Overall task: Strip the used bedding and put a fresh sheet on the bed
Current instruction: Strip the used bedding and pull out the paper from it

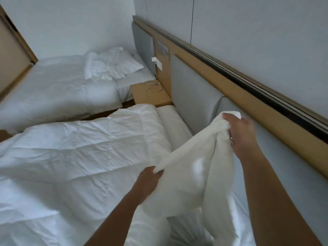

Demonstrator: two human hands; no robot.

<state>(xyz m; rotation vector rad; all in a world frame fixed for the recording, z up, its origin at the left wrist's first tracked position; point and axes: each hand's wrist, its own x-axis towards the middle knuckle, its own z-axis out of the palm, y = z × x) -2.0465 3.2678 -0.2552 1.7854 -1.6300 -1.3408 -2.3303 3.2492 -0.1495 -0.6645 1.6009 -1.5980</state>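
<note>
A white piece of bedding (198,167), limp like a pillowcase or sheet, hangs lifted above the near bed. My right hand (243,132) grips its bunched top edge close to the grey headboard. My left hand (150,178) grips its lower left edge, fingers curled into the cloth. A crumpled white duvet (79,157) covers most of the near bed. A strip of the white mattress sheet (174,125) shows along the headboard.
A second bed (53,89) with a pillow and crumpled linen (110,66) stands at the back left. A wooden nightstand (150,96) with cables sits between the beds. The padded grey headboard (195,96) and wooden rail run along the right wall.
</note>
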